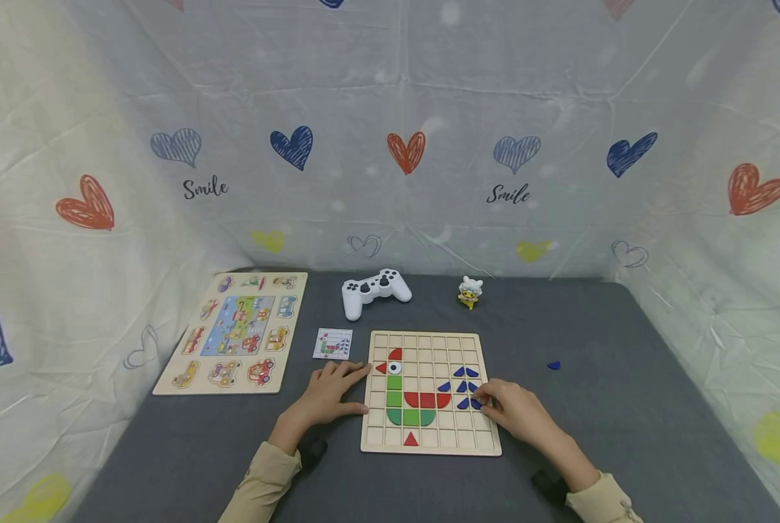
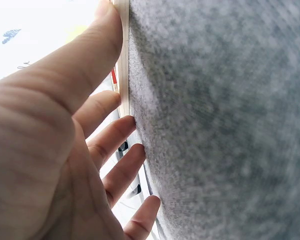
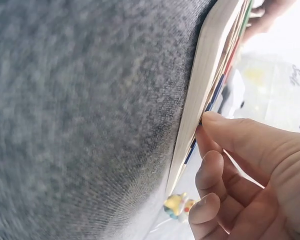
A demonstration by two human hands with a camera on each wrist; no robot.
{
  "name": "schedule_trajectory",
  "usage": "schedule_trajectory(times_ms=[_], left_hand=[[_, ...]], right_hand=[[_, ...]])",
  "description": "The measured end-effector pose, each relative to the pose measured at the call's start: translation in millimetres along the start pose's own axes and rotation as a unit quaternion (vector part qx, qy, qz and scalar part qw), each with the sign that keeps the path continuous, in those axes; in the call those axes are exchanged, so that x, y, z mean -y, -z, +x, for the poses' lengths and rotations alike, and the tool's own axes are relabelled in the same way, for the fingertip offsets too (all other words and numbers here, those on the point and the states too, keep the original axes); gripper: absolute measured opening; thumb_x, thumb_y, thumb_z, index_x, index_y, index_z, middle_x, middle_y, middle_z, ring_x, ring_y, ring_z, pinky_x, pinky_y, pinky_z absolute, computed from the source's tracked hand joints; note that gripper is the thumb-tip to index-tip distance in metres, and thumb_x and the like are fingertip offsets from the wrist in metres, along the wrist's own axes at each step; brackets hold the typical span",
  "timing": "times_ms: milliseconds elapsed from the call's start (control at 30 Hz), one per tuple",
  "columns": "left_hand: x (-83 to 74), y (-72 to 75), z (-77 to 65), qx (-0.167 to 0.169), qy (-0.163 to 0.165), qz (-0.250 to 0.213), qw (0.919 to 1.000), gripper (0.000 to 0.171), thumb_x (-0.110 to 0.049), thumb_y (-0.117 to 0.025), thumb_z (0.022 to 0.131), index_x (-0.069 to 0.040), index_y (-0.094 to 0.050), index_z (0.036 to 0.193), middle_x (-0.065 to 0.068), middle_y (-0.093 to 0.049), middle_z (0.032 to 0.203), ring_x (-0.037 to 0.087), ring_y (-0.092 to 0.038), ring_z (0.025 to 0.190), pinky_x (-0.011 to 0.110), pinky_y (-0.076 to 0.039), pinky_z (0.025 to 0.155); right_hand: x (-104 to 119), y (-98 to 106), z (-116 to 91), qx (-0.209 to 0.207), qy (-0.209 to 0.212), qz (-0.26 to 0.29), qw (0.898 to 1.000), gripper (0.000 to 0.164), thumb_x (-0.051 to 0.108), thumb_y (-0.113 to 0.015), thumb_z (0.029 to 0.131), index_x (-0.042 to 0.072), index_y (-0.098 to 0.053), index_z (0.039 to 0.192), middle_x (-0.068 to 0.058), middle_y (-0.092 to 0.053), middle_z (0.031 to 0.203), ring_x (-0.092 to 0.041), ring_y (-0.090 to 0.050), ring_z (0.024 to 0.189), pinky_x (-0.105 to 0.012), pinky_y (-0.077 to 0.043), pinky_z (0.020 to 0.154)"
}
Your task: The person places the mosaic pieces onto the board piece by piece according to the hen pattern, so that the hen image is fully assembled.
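Note:
A square wooden grid board (image 1: 377,439) lies on the table with flat coloured pieces forming a bird-like figure. My left hand (image 1: 327,392) rests at its left edge, thumb and index fingertip against the rim, the other fingers spread loosely. Over the right edge, my right hand (image 1: 517,410) pinches a small blue piece (image 1: 476,404) between thumb and index finger, low over the grid; the fingertips partly hide it. Several blue pieces (image 1: 459,372) sit in cells around it. Green squares (image 1: 394,399), red pieces (image 1: 423,400) and a white eye piece (image 1: 394,367) fill other cells. A red triangle (image 1: 411,439) lies in the bottom row.
One loose blue piece (image 1: 554,365) lies on the table right of the board. A picture card (image 1: 332,344) is at the board's upper left, with a vehicle puzzle board (image 1: 174,367) farther left. Behind stand a white game controller (image 1: 375,290) and a small figurine (image 1: 470,292).

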State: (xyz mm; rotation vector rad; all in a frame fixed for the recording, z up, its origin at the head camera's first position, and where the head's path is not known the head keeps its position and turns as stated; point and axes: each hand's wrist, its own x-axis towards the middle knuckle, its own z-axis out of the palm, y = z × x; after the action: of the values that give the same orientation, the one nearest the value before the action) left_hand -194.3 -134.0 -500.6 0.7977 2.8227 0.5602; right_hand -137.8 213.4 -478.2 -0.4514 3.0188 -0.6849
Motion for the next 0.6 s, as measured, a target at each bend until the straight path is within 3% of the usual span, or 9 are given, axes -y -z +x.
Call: schedule_trajectory(times_ms=[233, 467, 600], left_hand=[[-0.7, 0.9, -0.8, -0.001, 0.002, 0.000, 1.0000, 0.077, -0.053, -0.066, 0.077, -0.022, -0.038, 0.143, 0.004, -0.043, 0.138, 0.027, -0.038, 0.114, 0.056, -0.026, 0.097], [-0.3, 0.8, -0.7, -0.002, -0.003, -0.001, 1.0000, 0.078, -0.052, -0.066, 0.077, -0.021, -0.039, 0.143, 0.004, -0.043, 0.137, 0.027, -0.038, 0.114, 0.057, -0.026, 0.097], [-0.5, 1.5, -0.5, -0.001, -0.004, 0.001, 1.0000, 0.077, -0.052, -0.066, 0.078, -0.021, -0.039, 0.143, 0.004, -0.043, 0.137, 0.027, -0.038, 0.113, 0.056, -0.027, 0.097]], right_hand=[[-2, 2, -1, 0.000, 0.021, 0.003, 1.000, 0.015, 0.010, -0.070, 0.080, 0.017, -0.071, 0.093, 0.010, -0.060, 0.082, 0.002, -0.042, 0.059, -0.018, -0.036, 0.051], [-12, 8, -2, -0.029, 0.021, -0.003, 0.999, 0.015, 0.012, -0.072, 0.079, 0.020, -0.070, 0.091, 0.010, -0.059, 0.083, 0.001, -0.041, 0.060, -0.019, -0.036, 0.051], [-23, 11, -3, -0.052, 0.018, -0.024, 0.998, 0.019, 0.010, -0.075, 0.076, 0.019, -0.070, 0.092, 0.009, -0.060, 0.086, -0.002, -0.050, 0.065, -0.021, -0.040, 0.054]])
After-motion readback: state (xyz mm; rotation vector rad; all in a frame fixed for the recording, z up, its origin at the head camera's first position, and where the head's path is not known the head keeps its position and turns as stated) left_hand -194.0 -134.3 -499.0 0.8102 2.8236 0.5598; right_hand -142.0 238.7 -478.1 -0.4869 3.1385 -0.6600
